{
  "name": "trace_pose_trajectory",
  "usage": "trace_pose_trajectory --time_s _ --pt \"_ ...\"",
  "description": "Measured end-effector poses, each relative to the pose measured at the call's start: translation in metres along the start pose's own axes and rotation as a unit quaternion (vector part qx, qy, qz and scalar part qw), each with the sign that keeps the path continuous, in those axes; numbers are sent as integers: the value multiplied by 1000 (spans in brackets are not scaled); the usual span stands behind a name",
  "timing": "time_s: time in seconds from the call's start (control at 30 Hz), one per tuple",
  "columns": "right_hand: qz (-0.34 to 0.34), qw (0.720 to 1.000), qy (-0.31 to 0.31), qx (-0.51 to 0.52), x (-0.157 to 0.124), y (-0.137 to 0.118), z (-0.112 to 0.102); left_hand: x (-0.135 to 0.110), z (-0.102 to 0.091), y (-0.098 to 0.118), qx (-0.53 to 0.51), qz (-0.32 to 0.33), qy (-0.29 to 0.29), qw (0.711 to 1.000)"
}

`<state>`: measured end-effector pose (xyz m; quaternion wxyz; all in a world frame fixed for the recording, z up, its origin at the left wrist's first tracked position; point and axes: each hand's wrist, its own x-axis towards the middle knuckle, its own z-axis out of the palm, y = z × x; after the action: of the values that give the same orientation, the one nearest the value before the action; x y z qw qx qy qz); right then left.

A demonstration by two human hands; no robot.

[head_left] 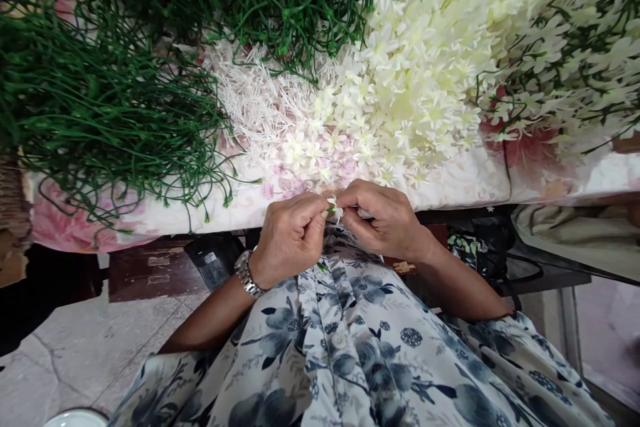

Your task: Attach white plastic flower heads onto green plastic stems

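Observation:
My left hand [293, 233], with a metal watch at its wrist, is closed around a thin green plastic stem [323, 267]; the stem's tip shows above the thumb and a bit of it below the fist. Close beside it, my right hand [380, 217] pinches a small white artificial flower [336, 208] between thumb and fingertips. Stem tip and flower meet between the two hands; whether they are joined I cannot tell. Both hands are just in front of the table edge. Beyond them spreads a heap of loose cream-white flowers [410, 87].
Bundles of green stems [115, 100] cover the left and back of the table. A pile of thin white pieces [260, 100] lies mid-table. Stems bearing white flowers [565, 60] lie at the right. A floral cloth [230, 203] covers the table. Dark bags [480, 247] sit below it.

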<state>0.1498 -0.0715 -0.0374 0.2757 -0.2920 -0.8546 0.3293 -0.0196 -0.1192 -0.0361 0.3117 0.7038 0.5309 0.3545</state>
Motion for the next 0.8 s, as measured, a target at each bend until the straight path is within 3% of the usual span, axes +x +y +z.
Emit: trace_pose_trajectory --time_s 0.47,0.8 --pt "-5 999 -27 -31 4 0 -2 1 1 1 20 5 0 1000" --pt "-1 999 -31 21 10 -8 -14 -1 -7 -7 -159 -27 9 987"
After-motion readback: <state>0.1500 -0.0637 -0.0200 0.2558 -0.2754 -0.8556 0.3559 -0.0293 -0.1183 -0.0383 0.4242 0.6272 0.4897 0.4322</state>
